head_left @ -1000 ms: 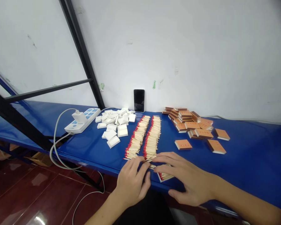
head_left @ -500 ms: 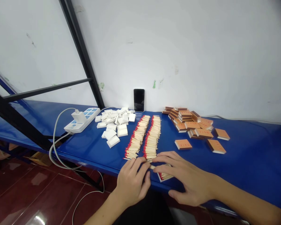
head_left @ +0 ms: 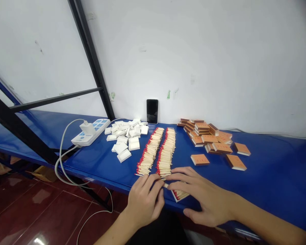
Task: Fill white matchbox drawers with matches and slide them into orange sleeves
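Although I cannot tell whether the left hand [head_left: 146, 200] grips anything, its fingers curl at the near end of the match rows [head_left: 166, 153]; the right hand [head_left: 206, 200] spreads wide over a match-filled tray [head_left: 183, 198], near the front edge of the desk [head_left: 272, 166]. A sideways nudge could scatter matches or tip the tray off; room to move lies rightward, beyond the forearm.

I log: phone [head_left: 152, 111], one, black-screened, propped upright against the wall [head_left: 214, 61], white, scuffed. Power strip [head_left: 100, 126], one, white with blue sockets; plug [head_left: 87, 129] seated. Cable [head_left: 61, 148], white, looping at the worktop [head_left: 275, 166] edge. Frame [head_left: 91, 54], black, left side. Floor [head_left: 48, 211], red tile, glossy.
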Available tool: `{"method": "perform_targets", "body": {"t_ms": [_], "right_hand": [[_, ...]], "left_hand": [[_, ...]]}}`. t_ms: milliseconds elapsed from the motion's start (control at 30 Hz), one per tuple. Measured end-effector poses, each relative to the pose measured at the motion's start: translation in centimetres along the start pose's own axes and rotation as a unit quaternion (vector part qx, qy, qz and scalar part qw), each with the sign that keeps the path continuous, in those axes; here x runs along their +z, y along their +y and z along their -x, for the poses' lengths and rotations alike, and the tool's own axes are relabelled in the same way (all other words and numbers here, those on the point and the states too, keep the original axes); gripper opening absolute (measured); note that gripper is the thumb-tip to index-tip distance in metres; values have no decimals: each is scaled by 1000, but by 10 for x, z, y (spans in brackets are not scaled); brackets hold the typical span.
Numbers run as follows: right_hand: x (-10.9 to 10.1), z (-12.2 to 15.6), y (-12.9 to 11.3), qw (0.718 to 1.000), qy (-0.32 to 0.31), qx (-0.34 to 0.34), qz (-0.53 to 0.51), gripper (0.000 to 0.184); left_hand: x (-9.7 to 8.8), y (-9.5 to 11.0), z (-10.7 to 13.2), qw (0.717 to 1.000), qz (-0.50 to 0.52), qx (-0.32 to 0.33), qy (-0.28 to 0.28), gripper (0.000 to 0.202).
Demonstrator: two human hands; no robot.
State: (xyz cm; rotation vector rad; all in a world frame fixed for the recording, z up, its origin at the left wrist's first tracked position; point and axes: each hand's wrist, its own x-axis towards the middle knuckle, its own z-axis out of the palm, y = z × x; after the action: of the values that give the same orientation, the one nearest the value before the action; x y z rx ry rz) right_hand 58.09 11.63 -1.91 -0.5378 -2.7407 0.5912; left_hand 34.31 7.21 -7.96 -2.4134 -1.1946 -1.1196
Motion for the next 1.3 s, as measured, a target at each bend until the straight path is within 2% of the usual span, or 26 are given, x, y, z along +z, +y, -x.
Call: {"method": "perform_targets", "body": {"t_ms": [633,1000,1300], "right_hand": [[1,0,0,999,9,-12,-33,60],[4,3,4,1000,21,-7,-15,60],[2,2,0,999,17,-13,-38,58]], "left_hand": [[-1,1,-1,1000,15,-3,9,23],[2,-3,0,999,13,20,24,23],[2,-2,0,999,14,26,31,22]]}}
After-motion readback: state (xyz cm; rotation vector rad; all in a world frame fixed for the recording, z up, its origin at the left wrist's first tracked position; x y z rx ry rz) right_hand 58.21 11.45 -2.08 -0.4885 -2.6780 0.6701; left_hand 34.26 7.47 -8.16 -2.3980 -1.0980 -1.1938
